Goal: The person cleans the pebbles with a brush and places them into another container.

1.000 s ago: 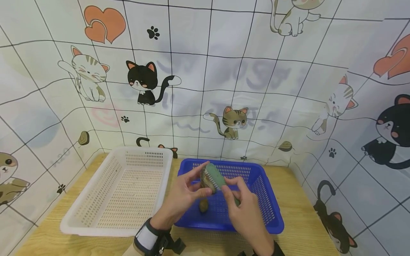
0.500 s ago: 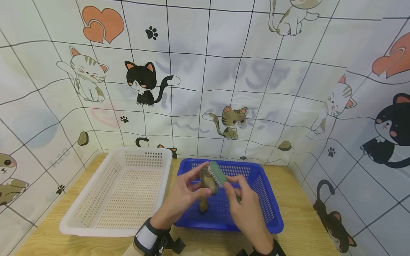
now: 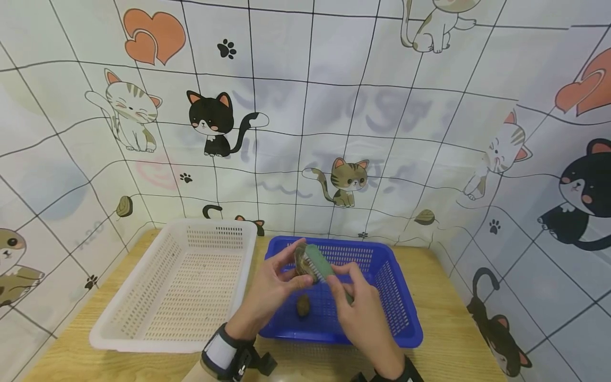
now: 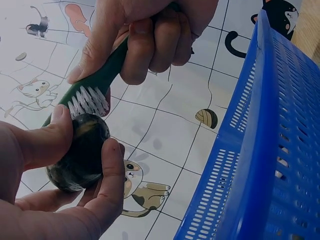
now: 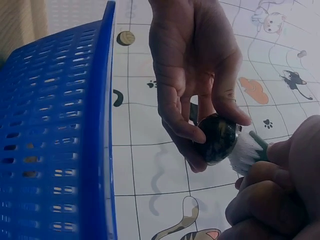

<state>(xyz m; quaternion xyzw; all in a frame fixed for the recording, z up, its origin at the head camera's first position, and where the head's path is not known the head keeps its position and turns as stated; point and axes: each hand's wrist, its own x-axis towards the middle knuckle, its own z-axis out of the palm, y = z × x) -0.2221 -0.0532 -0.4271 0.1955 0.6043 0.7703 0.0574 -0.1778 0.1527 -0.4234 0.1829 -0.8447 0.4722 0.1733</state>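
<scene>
A cat-printed backdrop rises behind and beside a wooden table; on the table a white basket sits left, a blue basket right; above the blue one, the left hand and right hand are both partly closed; the right grips a green brush by its handle; the left holds a dark rounded object between thumb and fingers, against the white bristles; a small brown lump lies in the blue basket, near and left.
</scene>
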